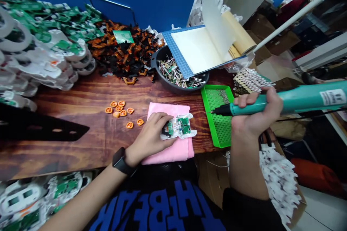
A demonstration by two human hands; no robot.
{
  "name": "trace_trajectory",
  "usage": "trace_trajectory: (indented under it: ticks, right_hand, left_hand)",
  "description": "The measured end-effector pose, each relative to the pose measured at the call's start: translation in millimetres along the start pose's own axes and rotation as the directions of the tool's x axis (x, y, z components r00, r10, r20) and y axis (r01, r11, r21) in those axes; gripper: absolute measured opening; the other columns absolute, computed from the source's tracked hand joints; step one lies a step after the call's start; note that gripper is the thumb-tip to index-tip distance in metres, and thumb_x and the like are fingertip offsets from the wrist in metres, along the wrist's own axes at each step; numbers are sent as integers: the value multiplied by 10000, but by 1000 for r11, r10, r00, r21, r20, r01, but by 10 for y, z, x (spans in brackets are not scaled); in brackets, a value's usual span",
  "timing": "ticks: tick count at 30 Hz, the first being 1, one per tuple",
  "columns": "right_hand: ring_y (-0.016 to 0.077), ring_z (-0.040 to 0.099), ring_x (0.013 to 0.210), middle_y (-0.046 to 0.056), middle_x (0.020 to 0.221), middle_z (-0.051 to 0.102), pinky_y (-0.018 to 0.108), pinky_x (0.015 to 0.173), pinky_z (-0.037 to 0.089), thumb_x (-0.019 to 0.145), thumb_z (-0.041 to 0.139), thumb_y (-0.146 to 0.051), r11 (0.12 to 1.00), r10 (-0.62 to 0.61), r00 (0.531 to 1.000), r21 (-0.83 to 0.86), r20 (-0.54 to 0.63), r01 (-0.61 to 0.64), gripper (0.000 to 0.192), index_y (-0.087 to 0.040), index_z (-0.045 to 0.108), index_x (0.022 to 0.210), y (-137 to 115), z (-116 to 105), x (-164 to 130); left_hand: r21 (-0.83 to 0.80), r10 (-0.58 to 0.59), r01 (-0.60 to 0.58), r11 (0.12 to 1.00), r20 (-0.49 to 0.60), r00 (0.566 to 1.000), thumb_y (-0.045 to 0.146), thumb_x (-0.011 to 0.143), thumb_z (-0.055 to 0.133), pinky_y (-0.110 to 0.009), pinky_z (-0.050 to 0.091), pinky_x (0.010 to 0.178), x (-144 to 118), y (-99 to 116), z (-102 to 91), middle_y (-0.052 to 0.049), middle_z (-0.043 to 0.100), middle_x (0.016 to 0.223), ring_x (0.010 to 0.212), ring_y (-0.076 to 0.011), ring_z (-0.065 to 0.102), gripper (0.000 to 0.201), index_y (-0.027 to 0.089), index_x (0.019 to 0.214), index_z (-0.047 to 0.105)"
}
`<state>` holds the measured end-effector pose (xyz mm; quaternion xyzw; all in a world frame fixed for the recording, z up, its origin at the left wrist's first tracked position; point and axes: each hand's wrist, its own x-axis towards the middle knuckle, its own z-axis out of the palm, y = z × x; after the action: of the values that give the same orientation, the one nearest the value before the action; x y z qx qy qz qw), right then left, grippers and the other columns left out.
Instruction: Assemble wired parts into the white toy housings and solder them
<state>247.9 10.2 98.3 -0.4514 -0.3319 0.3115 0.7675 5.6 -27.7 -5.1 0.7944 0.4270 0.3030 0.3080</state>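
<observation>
My left hand [152, 133] grips the left end of a white plastic housing [193, 133] fitted with green circuit boards [184, 125]. The housing lies on a folded pink cloth [169, 156] at the table's front edge. Wrapped around a teal electric screwdriver [298, 100], my right hand [256, 113] holds it level, its thin bit pointing left. That bit is above the left rim of a green perforated tray [217, 135], apart from the housing. Small screws [222, 96] lie at the tray's far end. Several small orange parts [119, 109] rest on the wood left of the cloth.
Behind stand a dark bowl [155, 63] of wired parts, an open pad on a blue cutting mat [173, 48], and a heap of orange and black pieces [121, 57]. White housings [54, 68] and green boards [65, 20] are piled left. A dark slotted bar [40, 124] juts in.
</observation>
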Motion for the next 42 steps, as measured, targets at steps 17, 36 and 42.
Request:
trace_trajectory:
  ticks: [17,36,42]
  right_hand:
    - [77,440,389,-106,471,458,226,430,385,770,625,-329,982,184,946,-20,266,-186,179,-221,510,856,336,733,-801]
    - [91,493,430,-96,527,495,244,471,428,762,668,-376,985,169,879,-98,446,-140,274,-243,517,947,428,687,-876]
    - [78,394,383,-103,468,406,229,427,378,744,573,-399,1000,-12,989,-1,149,12,212,-229,483,831,106,294,-126]
  left_hand:
    - [-20,4,-4,1000,12,1000,298,747,704,-397,465,893,-15,8,1,-102,549,1113,1022,-245,512,517,159,1213,527]
    - [-54,-6,6,999,-3,1000,285,728,714,-420,464,911,-20,-16,32,-92,549,1126,1054,-261,515,509,196,1194,531]
    - [-34,-1,0,999,-12,1000,354,779,684,-422,459,923,-19,-21,6,-111,553,1148,1067,-267,524,482,181,1203,535]
